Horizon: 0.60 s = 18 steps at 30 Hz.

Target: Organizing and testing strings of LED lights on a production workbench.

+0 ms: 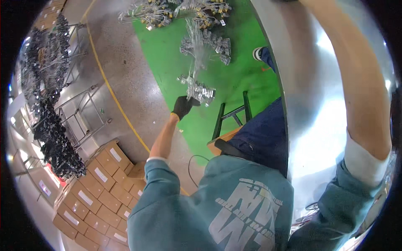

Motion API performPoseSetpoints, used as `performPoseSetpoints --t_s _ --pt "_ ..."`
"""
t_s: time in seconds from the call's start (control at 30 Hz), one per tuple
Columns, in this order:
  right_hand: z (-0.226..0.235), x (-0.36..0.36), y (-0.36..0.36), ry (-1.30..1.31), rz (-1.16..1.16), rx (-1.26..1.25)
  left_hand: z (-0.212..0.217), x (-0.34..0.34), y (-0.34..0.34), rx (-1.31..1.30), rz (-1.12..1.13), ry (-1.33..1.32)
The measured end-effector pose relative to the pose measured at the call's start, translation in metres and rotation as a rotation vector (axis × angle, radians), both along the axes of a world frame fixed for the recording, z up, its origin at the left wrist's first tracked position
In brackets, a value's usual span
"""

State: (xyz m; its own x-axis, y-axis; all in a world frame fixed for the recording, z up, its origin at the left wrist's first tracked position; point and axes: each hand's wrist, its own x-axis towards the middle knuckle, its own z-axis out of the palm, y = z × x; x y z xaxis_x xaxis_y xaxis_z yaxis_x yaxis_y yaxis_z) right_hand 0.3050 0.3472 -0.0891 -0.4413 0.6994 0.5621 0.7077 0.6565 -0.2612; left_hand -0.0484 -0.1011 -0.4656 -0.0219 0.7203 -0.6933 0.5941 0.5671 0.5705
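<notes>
My left hand [183, 107], in a dark glove, reaches out over the green floor to the left of the metal table. Its fingers are closed at the near end of a bundle of thin cables with shiny silver connectors [203, 93]. Pale, translucent strands run from that end to a further cluster of silver connectors [217, 45]. My right arm stretches forward over the table, and only a dark sliver of my right hand [288, 1] shows at the upper edge. Its fingers are cut off from view.
The shiny metal table [307, 142] fills the right side. Cable bundles with yellow connectors [155, 14] lie at the far end. A black-legged stool [232, 113] stands by my legs. Stacked cartons [98, 180] and a rack of black cables [56, 138] are on the left.
</notes>
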Motion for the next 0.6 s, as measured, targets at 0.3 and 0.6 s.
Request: performPoseSetpoints --t_s 0.3,0.6 --pt "0.014 0.021 -0.058 0.070 -0.107 0.081 0.176 0.025 0.033 0.005 0.038 -0.604" --pt "-0.003 0.028 -0.161 0.128 0.012 -0.042 0.130 0.118 0.069 -0.031 0.131 -0.570"
